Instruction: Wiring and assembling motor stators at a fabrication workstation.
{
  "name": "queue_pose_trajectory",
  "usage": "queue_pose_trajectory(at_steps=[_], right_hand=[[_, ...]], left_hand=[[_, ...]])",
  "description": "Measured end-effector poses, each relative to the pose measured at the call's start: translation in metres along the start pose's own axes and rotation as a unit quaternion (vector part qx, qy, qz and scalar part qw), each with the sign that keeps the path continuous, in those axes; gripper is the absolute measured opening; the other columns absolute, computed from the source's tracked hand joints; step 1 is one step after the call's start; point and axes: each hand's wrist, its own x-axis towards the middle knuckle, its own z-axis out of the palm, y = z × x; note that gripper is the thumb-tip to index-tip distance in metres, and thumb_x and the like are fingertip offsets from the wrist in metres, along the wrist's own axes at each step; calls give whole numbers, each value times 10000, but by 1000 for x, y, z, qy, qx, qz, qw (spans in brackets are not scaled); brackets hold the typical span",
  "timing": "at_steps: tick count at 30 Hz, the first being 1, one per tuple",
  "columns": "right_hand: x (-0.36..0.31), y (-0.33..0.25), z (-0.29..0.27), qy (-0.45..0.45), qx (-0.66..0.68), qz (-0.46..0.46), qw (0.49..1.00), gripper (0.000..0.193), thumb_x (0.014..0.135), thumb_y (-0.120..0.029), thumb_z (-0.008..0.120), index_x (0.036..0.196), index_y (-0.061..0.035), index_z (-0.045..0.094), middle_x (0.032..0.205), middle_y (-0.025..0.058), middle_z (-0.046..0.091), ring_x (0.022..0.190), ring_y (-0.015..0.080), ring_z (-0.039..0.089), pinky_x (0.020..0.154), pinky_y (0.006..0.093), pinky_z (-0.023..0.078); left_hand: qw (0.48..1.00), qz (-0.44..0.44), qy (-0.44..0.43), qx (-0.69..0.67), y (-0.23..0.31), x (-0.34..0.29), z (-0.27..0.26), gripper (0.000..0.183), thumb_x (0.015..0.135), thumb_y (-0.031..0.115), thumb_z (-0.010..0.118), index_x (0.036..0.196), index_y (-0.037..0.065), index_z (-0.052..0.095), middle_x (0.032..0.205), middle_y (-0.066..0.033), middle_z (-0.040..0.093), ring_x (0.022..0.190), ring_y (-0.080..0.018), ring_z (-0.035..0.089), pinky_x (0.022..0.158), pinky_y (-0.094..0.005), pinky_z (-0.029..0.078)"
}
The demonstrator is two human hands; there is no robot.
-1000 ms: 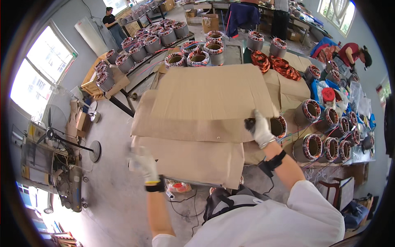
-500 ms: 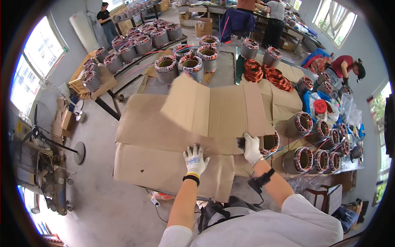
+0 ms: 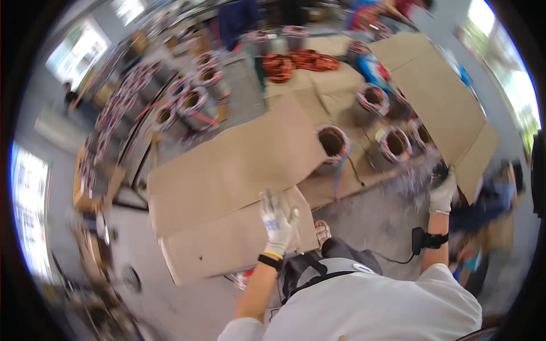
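Note:
My right hand (image 3: 442, 193), in a white work glove, is closed on the lower edge of a folded cardboard sheet (image 3: 441, 96). The sheet is tilted up on the right and hides part of the motor stators behind it. My left hand (image 3: 277, 223), also gloved, has its fingers spread and is over a large brown cardboard sheet (image 3: 227, 165) on the table; whether it touches the sheet is unclear. Just right of that sheet stands a grey stator (image 3: 332, 146) with a wound rim and loose blue leads. Motion blurs much of the view.
More stators (image 3: 392, 145) stand on the right, below the raised cardboard. Red-orange wire coils (image 3: 310, 61) lie at the far side. Stators (image 3: 190, 102) also stand at the back left, with a long row beyond. A person (image 3: 71, 99) is at the far left.
My right hand has swung the folded cardboard from the middle of the table to the right. My view has turned right. The left hand stays near the large flat cardboard.

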Motion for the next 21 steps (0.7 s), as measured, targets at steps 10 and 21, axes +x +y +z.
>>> queue_pose_trajectory(at_steps=[10,21], right_hand=[[-252,-17,-313,504,-84,132,849,169,955,-160,466,834,-96,566,673,91,635,483,217,586,414,360,447],[-492,-95,-651,581,-244,63,774,297,942,-219,475,954,-27,702,886,124,719,751,220,674,679,353,537]], left_hand=[[801,241,-524,-163,78,-74,-9,395,875,226,645,1208,16,617,1135,-200,659,1052,-372,614,935,-445,469],[748,376,-547,-9,171,-115,39,391,863,274,638,1180,45,646,1130,-182,669,1064,-344,620,948,-443,460]])
